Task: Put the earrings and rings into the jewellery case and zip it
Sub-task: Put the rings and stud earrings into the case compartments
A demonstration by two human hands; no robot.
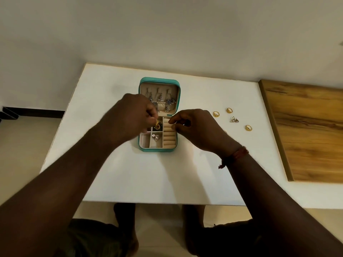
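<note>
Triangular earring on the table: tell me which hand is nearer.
Right. The right hand is just left of the triangular earring, over the jewellery case's edge; the left hand is farther left.

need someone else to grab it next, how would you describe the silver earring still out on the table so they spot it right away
Start at the open teal jewellery case in the middle of the white table, then look right, past the right hand, toward the wooden board. Loose pieces lie there; the silver earring sits among three gold rings, the nearest gold ring just behind it. It alone is pale, triangular and stone-set.
</note>
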